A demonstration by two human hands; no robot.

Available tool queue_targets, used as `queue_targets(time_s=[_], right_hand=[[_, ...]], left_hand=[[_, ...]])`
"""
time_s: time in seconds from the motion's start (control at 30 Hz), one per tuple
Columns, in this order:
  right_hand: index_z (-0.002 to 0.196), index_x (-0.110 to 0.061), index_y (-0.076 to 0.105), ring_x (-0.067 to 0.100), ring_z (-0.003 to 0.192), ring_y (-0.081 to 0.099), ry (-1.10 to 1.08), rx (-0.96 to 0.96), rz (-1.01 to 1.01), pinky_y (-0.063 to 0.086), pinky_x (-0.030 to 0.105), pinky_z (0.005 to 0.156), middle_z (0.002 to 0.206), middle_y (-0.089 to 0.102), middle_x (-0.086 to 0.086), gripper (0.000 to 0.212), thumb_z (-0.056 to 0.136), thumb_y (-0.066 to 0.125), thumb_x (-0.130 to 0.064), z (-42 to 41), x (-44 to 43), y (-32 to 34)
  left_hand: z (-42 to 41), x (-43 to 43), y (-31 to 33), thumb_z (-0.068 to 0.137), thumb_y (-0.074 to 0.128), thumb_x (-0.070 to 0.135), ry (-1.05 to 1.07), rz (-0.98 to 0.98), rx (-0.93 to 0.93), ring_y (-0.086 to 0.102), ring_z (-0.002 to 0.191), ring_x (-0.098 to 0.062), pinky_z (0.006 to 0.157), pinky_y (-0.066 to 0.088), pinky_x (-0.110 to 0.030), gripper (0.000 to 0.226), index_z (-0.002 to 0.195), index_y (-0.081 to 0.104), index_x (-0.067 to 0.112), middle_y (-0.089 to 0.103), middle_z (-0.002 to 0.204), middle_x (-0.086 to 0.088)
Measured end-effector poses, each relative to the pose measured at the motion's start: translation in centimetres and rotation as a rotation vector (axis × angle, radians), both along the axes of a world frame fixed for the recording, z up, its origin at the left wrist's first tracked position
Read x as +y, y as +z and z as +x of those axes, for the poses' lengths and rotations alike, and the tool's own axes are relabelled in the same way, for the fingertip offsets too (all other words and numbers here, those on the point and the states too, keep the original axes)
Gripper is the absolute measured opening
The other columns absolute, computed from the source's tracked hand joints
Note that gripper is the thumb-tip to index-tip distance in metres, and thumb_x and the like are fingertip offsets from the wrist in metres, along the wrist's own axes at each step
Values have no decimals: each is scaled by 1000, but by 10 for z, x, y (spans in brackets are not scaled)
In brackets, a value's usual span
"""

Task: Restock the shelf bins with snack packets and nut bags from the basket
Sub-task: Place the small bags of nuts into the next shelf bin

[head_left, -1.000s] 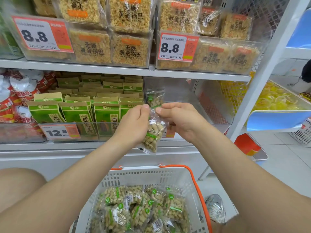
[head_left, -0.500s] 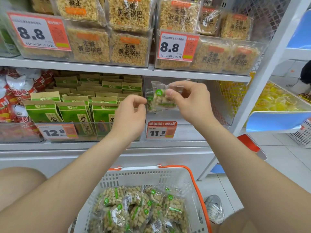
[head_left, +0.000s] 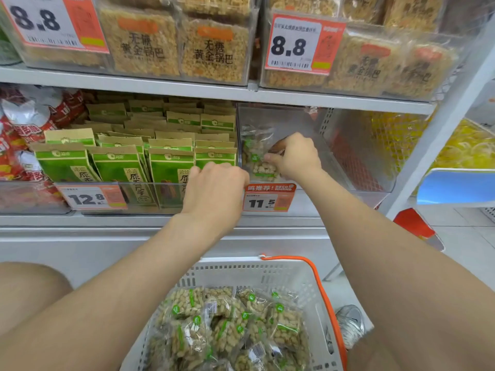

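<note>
Reaching into the clear bin [head_left: 356, 156] at the right end of the middle shelf [head_left: 134, 222], the right grip [head_left: 293, 156] is seen clenched on a nut bag [head_left: 258, 163]; the bag's right edge is pinched between thumb and fingers. The nut bag is held upright by the bin's left wall, near the shelf's front edge, just above the 11.5 tag [head_left: 269, 199]. A rear bag [head_left: 253, 133] is noted behind it, deeper in the same bin.

The left grip [head_left: 214, 188] is held knuckles-up at the shelf's front edge, over the spot where the clear bin meets the bin of green packets [head_left: 117, 167]. Its fingers are curled forward and hidden by the back of the hand; whether anything is grasped cannot be told.

Green packets are stood in rows, left of the clear bin; a 12.8 tag [head_left: 91, 198] is fixed on their bin's front. Red packets [head_left: 32, 121] are piled at the shelf's left end. On the upper shelf [head_left: 160, 84], bins of tan packs [head_left: 214, 49] are marked with 8.8 tags [head_left: 297, 44].

Below the shelf, a white basket [head_left: 241, 271] with an orange handle [head_left: 322, 290] is set between the person's forearms; loose bags [head_left: 235, 330] of nuts are heaped in it. A grey shoe [head_left: 351, 325] is noted just right of the basket.
</note>
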State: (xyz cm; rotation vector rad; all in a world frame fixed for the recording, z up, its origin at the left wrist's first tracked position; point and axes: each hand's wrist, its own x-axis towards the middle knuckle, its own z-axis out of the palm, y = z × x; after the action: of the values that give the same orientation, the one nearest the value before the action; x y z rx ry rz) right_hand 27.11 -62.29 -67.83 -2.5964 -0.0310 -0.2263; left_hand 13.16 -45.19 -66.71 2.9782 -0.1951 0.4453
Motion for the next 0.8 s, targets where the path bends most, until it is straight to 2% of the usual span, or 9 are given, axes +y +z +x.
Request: queue_targets(time_s=[0.13, 0.23, 0.3, 0.37, 0.4, 0.47, 0.57, 0.7, 0.8], right_hand=[[92, -18, 79, 25, 89, 73, 29, 51, -44, 59, 30, 82, 91, 77, 5, 29, 85, 78, -46, 26, 11, -9], [96, -12, 74, 22, 91, 69, -4, 31, -47, 54, 23, 75, 92, 73, 2, 23, 90, 74, -35, 38, 16, -14], [79, -16, 65, 18, 77, 60, -31, 20, -15, 41, 17, 57, 76, 62, -5, 17, 92, 70, -26, 42, 16, -17], [66, -21, 52, 11, 61, 50, -47, 8, -11, 32, 18, 50, 66, 51, -8, 30, 93, 66, -25, 43, 17, -18], [67, -20, 54, 9, 60, 49, -48, 11, 0, 39, 20, 53, 67, 52, -7, 29, 93, 67, -26, 44, 17, -18], [85, -14, 64, 16, 72, 57, -48, 47, 47, 53, 28, 71, 80, 60, -1, 21, 90, 75, -32, 42, 17, -18], [99, -14, 58, 23, 93, 66, -61, 158, 107, 57, 35, 84, 97, 65, 6, 46, 81, 85, -46, 37, 12, -18], [85, -15, 57, 26, 89, 70, -86, 217, 110, 59, 38, 71, 85, 60, 4, 62, 65, 88, -65, 31, 8, -17], [71, -17, 43, 26, 72, 58, -126, 201, 117, 41, 30, 55, 77, 50, 5, 57, 76, 83, -59, 23, 4, -13]], left_hand=[[6, -3, -2, 92, 70, 14, 14, 60, -21, 61, 102, -27, 80, 27, -39, 23, 106, 75, 32, 68, 103, 3], [10, -3, -5, 92, 69, 14, 22, 52, -28, 60, 97, -26, 80, 27, -39, 20, 101, 75, 31, 70, 97, 5], [11, -4, -6, 92, 67, 14, 21, 48, -33, 58, 92, -26, 80, 28, -39, 19, 98, 74, 30, 69, 91, 5], [12, -4, -6, 92, 67, 15, 18, 52, -38, 53, 86, -24, 80, 29, -40, 15, 95, 72, 29, 67, 87, 6], [13, -4, -7, 92, 67, 15, 17, 51, -37, 51, 85, -24, 80, 30, -40, 14, 93, 70, 28, 65, 86, 6], [13, -4, -7, 92, 67, 14, 12, 45, -36, 49, 83, -24, 82, 32, -40, 14, 88, 67, 27, 63, 83, 6], [12, -3, -7, 92, 66, 13, 9, 44, -30, 53, 82, -24, 84, 34, -41, 18, 81, 59, 25, 60, 79, 5], [11, -1, -7, 94, 66, 14, -13, 31, -8, 63, 90, -23, 85, 34, -41, 16, 96, 69, 29, 68, 87, 6], [10, 1, -6, 97, 63, 15, -34, 2, -28, 66, 92, -24, 81, 38, -40, 17, 108, 65, 28, 71, 93, 5]])
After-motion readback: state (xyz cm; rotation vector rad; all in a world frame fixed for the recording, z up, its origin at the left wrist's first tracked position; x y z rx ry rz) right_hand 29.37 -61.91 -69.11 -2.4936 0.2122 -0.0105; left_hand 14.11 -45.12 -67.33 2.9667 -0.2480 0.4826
